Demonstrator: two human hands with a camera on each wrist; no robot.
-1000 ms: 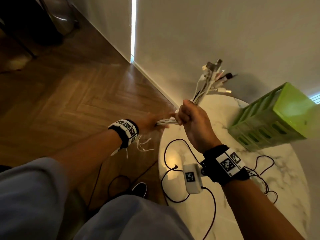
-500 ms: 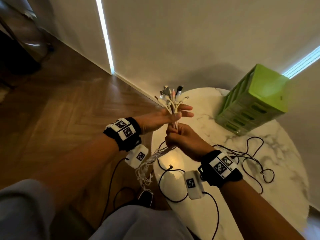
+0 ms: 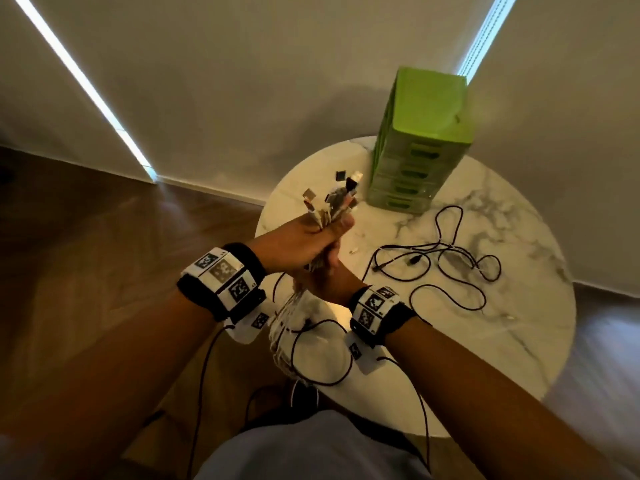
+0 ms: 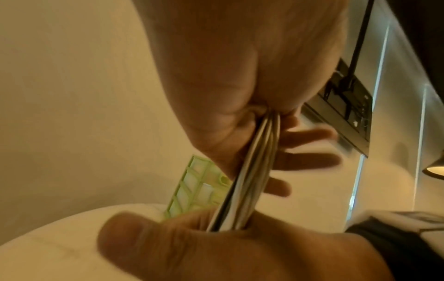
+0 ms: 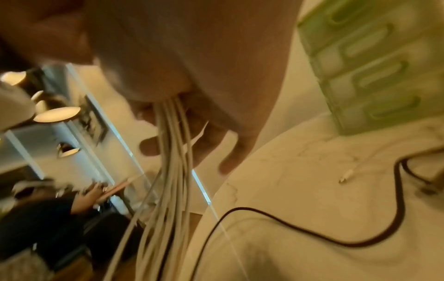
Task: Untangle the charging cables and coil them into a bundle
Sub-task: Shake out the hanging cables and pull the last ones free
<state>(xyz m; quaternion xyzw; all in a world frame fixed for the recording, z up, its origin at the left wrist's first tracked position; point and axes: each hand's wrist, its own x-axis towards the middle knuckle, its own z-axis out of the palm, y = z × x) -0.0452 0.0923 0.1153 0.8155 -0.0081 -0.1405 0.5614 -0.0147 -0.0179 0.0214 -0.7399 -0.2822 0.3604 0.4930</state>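
A bundle of white charging cables [image 3: 313,220] stands upright between both hands above the table's left edge, its plug ends [image 3: 334,199] fanned out on top. My left hand [image 3: 304,239] grips the bundle just under the plugs, thumb across it. Directly below, my right hand [image 3: 323,277] holds the same bundle in its fist. The loose white lengths [image 3: 287,330] hang past the table edge toward the floor. The left wrist view shows the cables [image 4: 252,171] running from my left palm to my right hand [image 4: 168,247]. In the right wrist view the strands [image 5: 173,152] drop from my right fist.
The round marble table [image 3: 519,341] carries a green plastic drawer unit [image 3: 422,143] at the back. Tangled black cables [image 3: 440,251] lie right of my hands, and a small white connector [image 5: 346,176] lies loose. Wood floor on the left. Another person [image 5: 48,209] sits in the background.
My left hand's fingers, straight half a second ago, have wrapped round the bundle under the plugs. Both hands have moved rightward over the table edge, and the bundle now stands upright.
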